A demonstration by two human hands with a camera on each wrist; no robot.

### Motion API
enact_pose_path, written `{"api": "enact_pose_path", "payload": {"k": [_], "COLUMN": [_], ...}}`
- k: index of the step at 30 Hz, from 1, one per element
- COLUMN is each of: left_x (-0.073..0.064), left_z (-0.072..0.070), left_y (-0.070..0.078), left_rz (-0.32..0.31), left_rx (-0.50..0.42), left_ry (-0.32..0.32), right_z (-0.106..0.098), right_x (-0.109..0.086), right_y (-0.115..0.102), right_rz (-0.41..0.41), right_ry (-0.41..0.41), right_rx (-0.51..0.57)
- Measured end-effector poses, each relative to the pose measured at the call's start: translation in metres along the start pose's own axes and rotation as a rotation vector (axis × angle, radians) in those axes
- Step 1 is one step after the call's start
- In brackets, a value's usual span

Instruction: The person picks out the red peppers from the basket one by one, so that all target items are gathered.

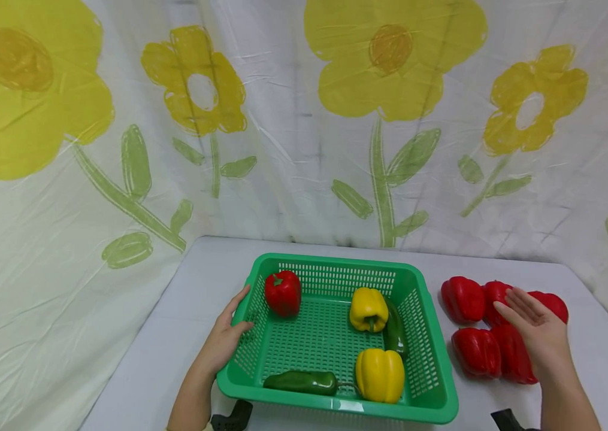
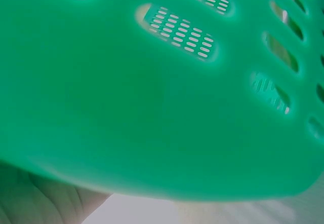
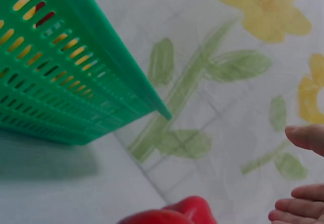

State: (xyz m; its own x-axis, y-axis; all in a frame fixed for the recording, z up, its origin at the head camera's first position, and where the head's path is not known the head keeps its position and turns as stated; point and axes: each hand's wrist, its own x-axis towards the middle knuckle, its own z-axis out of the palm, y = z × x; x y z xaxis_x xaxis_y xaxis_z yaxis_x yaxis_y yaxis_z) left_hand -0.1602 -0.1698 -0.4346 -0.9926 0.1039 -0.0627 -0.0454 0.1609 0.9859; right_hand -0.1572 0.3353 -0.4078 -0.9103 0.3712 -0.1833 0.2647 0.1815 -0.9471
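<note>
A green plastic basket (image 1: 336, 408) with slotted walls stands on the white table. My left hand (image 1: 224, 342) grips its left rim, thumb over the edge and fingers along the outside. In the left wrist view the basket's wall (image 2: 126, 107) fills most of the picture, with part of the palm (image 2: 45, 198) below. Inside lie a red bell pepper (image 1: 283, 294), two yellow bell peppers (image 1: 380, 376) and two long green peppers (image 1: 304, 382). My right hand (image 1: 543, 335) is held with fingers extended over several red bell peppers (image 1: 476, 352), partly covering them; nothing is in it.
The white table (image 1: 174, 335) runs back to a hanging white cloth (image 1: 282, 179) printed with yellow flowers. In the right wrist view, the basket's side (image 3: 76, 72) rises at left and a red bell pepper (image 3: 195, 211) shows at the bottom.
</note>
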Motion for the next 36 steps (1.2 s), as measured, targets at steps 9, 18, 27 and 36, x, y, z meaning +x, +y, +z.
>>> {"api": "enact_pose_path", "payload": {"k": [9,18,27,36], "left_x": [0.0,-0.001,0.0,0.001], "left_z": [0.0,0.0,0.001,0.001], "left_y": [-0.001,-0.001,0.0,-0.001], "left_rz": [0.002,0.0,-0.002,0.003], "left_rx": [0.013,0.007,0.009,0.005], "left_ry": [0.008,0.006,0.003,0.002], "right_z": [0.016,0.033,0.049,0.077], "right_x": [0.004,0.006,0.004,0.005], "right_y": [-0.018,-0.033,-0.049,-0.062], "right_rz": [-0.154,-0.229,-0.303,-0.408], "right_ry": [-0.107,-0.237,-0.336,-0.417], "right_rx": [-0.24,-0.318,-0.355,-0.422]}}
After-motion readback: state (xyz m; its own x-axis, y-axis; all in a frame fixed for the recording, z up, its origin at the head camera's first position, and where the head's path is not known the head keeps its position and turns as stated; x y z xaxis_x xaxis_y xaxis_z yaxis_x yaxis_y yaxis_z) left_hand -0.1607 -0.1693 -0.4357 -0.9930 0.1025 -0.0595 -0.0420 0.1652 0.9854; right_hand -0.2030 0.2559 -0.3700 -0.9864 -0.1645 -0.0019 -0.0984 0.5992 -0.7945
